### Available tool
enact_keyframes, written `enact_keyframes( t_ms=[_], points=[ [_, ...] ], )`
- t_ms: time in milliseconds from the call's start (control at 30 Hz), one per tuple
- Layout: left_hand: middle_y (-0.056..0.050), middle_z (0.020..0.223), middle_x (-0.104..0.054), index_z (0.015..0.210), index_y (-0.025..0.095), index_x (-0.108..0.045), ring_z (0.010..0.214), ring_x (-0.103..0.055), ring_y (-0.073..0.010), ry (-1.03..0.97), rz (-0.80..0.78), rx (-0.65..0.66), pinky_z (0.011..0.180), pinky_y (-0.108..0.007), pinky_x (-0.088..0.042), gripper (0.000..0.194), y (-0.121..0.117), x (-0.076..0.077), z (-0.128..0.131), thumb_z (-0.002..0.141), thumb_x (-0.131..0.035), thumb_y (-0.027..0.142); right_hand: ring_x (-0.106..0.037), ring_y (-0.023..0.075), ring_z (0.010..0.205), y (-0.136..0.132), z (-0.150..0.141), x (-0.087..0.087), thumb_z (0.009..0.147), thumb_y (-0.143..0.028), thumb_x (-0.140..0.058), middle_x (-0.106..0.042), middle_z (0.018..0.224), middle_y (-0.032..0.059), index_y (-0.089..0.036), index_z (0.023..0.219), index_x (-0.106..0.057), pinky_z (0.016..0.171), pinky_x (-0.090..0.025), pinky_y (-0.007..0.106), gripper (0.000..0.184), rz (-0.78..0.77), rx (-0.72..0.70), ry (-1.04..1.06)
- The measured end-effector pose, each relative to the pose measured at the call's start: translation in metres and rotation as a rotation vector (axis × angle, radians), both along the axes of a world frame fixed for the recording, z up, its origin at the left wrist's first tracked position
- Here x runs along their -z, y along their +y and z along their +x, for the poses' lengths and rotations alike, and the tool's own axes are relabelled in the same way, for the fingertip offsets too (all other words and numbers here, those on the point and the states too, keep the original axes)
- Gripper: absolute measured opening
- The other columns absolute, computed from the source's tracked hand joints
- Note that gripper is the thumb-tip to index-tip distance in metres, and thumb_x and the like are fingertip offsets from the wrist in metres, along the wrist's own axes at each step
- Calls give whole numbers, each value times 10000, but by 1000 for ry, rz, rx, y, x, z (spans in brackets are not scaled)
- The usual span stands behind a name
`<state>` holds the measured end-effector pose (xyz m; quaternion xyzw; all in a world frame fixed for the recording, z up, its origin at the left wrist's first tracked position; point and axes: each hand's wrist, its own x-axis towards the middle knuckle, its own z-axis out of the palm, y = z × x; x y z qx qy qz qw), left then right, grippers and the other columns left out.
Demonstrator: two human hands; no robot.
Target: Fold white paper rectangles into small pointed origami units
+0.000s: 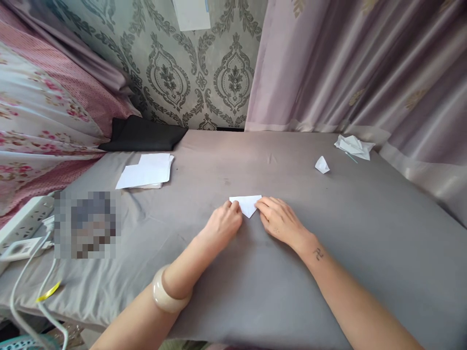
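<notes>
A small piece of folded white paper point(248, 204) lies on the grey cloth of the table, its straight edge away from me and a point towards me. My left hand point(225, 221), fingers curled, pinches its left side. At the right corner, my right hand point(279, 218) grips the paper between closed fingers and thumb. Both fingertips hide parts of the paper's sides. A pale bangle point(166, 293) circles my left forearm.
White sheets point(146, 171) are stacked at left, before a black cloth point(146, 133). A folded paper piece point(322, 165) stands at right, near crumpled white papers point(353, 146) and a thin stick point(351, 157). A power strip point(25, 223) with cables lies at the left edge, beside a blurred patch.
</notes>
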<state>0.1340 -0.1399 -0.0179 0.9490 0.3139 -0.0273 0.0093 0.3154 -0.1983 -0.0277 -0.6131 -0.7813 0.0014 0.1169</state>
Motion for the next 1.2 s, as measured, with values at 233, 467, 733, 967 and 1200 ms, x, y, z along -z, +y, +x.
enact_keyframes(
  t_ms=[233,467,733,967,1200],
  points=[
    [-156,919,-615,1011,115,-646,872,-571,-246,-12,118,-122,651,-301,-458,313,-22,8,22,830,-412,14,-484,260,835,-3,-34,6,951,-322,-400,-558,951,132,-318,1345,-505,692,-360,369,407,48,146,-99],
    [-132,874,-605,867,147,-648,827,-589,-235,-21,11,-109,608,-301,-453,182,-11,1,13,791,-505,64,-500,249,859,-5,-25,6,963,-291,-369,-590,966,134,-221,1198,-613,706,-393,362,346,83,238,-74],
    [-102,846,-598,715,175,-592,827,-578,-227,-233,-130,-272,596,-305,-406,388,15,4,13,968,-340,326,-522,256,865,-2,-21,4,968,-275,-347,-597,930,138,-190,1030,-680,671,-397,369,349,71,282,-39],
    [-74,925,-588,831,189,-592,895,-528,-228,-401,-220,-365,810,-346,-416,224,44,24,3,883,-540,401,-546,220,839,5,-12,13,958,-289,-409,-608,889,99,-213,760,-679,633,-374,337,343,83,338,47],
    [-58,1068,-570,941,231,-603,1057,-485,-241,-403,-439,-465,913,-357,-373,183,54,18,-2,795,-639,335,-568,183,826,18,13,21,865,-316,-587,-610,853,29,-223,732,-607,653,-398,284,164,9,428,342]
  ],
)
